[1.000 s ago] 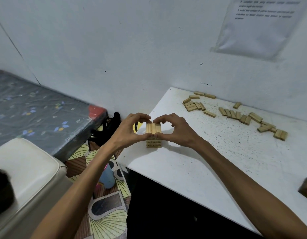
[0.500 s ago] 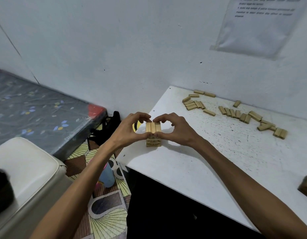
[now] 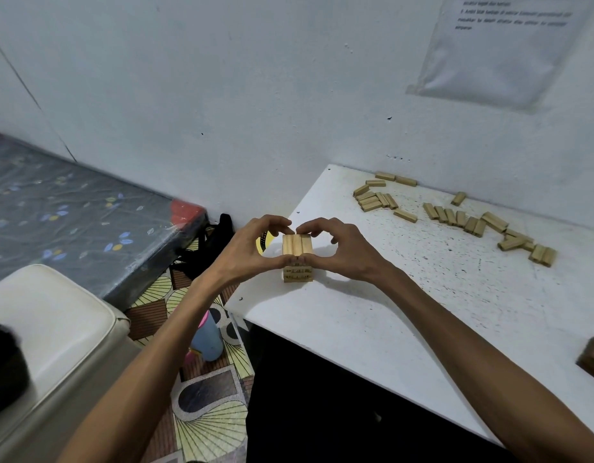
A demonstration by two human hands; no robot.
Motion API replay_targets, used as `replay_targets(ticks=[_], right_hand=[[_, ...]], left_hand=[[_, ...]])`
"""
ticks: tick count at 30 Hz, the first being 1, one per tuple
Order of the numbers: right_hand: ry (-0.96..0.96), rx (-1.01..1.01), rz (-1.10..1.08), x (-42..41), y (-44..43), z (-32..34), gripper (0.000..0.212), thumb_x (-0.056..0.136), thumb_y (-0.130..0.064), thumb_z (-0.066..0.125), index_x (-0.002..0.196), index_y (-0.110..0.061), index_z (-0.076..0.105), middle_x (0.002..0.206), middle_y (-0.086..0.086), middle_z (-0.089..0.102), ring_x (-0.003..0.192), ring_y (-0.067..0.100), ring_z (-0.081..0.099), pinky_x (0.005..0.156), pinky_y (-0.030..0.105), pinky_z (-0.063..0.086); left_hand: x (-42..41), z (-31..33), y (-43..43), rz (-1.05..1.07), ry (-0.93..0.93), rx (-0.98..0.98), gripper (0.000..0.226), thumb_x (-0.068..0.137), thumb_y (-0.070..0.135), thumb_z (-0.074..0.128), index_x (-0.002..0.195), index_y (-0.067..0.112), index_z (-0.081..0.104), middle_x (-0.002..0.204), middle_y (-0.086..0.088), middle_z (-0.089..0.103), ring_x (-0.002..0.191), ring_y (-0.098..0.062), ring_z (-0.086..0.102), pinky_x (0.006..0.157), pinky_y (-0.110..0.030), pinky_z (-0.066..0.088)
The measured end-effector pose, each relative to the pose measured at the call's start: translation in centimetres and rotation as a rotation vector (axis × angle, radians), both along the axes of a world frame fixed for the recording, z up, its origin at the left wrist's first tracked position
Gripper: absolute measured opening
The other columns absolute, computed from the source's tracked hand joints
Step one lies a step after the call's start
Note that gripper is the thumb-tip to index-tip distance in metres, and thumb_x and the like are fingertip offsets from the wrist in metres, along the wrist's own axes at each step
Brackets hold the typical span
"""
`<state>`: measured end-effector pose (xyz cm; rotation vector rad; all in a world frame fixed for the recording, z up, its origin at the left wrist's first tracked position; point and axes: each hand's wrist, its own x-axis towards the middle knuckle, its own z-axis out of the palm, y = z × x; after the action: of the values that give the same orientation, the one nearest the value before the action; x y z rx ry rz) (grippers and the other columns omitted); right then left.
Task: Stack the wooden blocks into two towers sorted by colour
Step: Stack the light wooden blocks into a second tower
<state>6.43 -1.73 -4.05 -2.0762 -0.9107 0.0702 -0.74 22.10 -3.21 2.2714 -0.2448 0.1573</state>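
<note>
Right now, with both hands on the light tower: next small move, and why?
Probably release and send the right hand to the loose blocks by the wall. Both it and the left hand pinch the top layer, whose three blocks look flush, and many blocks remain unstacked.

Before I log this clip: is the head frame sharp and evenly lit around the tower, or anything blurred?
Head view: tower, left hand and right hand are sharp under soft, even light; a faint shadow lies on the table beneath the right hand; print on the wall sheet is too blurred to read; wide-angle bending curves the frame edges.
</note>
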Motion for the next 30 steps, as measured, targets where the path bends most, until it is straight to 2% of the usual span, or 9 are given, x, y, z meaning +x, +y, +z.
replay_targets(ticks=[3,8,11,13,15,16,21,25,30], right_hand=[[0.008,0.003,-0.008,-0.1,0.0,0.0,0.048,0.090,-0.044,0.078,0.134,-0.035,0.060,0.131,-0.024,0.062,0.120,0.001,0.057,0.087,0.020,0.041],[0.045,0.076,-0.072,-0.2,-0.3,0.5,0.030,0.102,-0.043,0.060,0.129,-0.032,0.063,0.130,-0.023,0.064,0.120,0.000,0.058,0.084,0.022,0.042],[0.040,0.075,-0.105,-0.3,-0.5,0.9,0.025,0.104,-0.038,0.059,0.127,-0.032,0.066,0.121,-0.026,0.065,0.118,-0.004,0.056,0.078,0.010,0.042],[0.024,0.079,-0.127,-0.4,-0.8,1.2,0.025,0.104,-0.039,0.060,0.126,-0.032,0.067,0.115,-0.030,0.063,0.115,-0.006,0.055,0.078,0.004,0.041],[0.011,0.081,-0.142,-0.6,-1.1,1.4,0.024,0.103,-0.040,0.061,0.125,-0.032,0.068,0.114,-0.029,0.064,0.115,-0.005,0.056,0.080,0.007,0.042],[-0.003,0.074,-0.151,-0.6,-1.3,1.6,0.025,0.103,-0.040,0.061,0.125,-0.033,0.068,0.117,-0.027,0.065,0.116,-0.004,0.056,0.082,0.010,0.041],[-0.083,0.000,-0.195,-0.9,-3.6,2.0,0.029,0.100,-0.038,0.066,0.128,-0.030,0.067,0.125,-0.023,0.067,0.118,0.001,0.058,0.091,0.016,0.040],[-0.119,-0.075,-0.257,-0.9,-6.2,2.3,0.034,0.098,-0.037,0.068,0.130,-0.027,0.067,0.126,-0.019,0.067,0.118,0.001,0.057,0.101,0.026,0.044],[-0.124,-0.156,-0.347,-1.0,-10.2,2.6,0.038,0.097,-0.040,0.067,0.134,-0.028,0.065,0.132,-0.015,0.066,0.124,0.006,0.057,0.107,0.034,0.046]], left_hand=[[-0.1,-0.2,0.1,0.014,0.000,-0.044,0.066,0.084,0.065,0.065,0.139,0.032,0.052,0.128,0.025,0.065,0.122,-0.003,0.057,0.101,-0.031,0.047],[-0.1,0.3,0.3,0.046,0.003,-0.115,0.054,0.098,0.061,0.048,0.141,0.029,0.055,0.133,0.019,0.067,0.127,-0.006,0.059,0.111,-0.045,0.045],[0.1,1.3,0.1,0.048,-0.015,-0.117,0.044,0.098,0.059,0.049,0.133,0.035,0.062,0.132,0.019,0.066,0.126,-0.008,0.058,0.108,-0.041,0.046],[0.4,1.9,-0.2,0.046,-0.030,-0.083,0.032,0.101,0.053,0.056,0.128,0.040,0.065,0.127,0.020,0.065,0.123,0.003,0.055,0.107,-0.031,0.043],[0.8,2.6,-0.7,0.038,-0.068,-0.015,0.026,0.102,0.042,0.062,0.127,0.037,0.066,0.123,0.022,0.064,0.119,0.013,0.051,0.103,-0.019,0.040],[1.1,2.9,-1.0,0.031,-0.089,0.013,0.026,0.101,0.040,0.064,0.127,0.036,0.066,0.122,0.022,0.064,0.120,0.011,0.051,0.102,-0.019,0.040],[2.6,4.4,-3.6,-0.017,-0.129,0.114,0.031,0.098,0.037,0.069,0.128,0.030,0.068,0.119,0.027,0.064,0.121,0.002,0.054,0.106,-0.025,0.038],[3.8,5.4,-6.3,-0.094,-0.123,0.218,0.041,0.097,0.039,0.069,0.136,0.028,0.062,0.129,0.019,0.065,0.123,-0.005,0.054,0.107,-0.030,0.040],[5.3,5.8,-10.1,-0.186,-0.115,0.282,0.048,0.097,0.040,0.068,0.141,0.024,0.058,0.134,0.013,0.065,0.123,-0.008,0.056,0.105,-0.029,0.041]])
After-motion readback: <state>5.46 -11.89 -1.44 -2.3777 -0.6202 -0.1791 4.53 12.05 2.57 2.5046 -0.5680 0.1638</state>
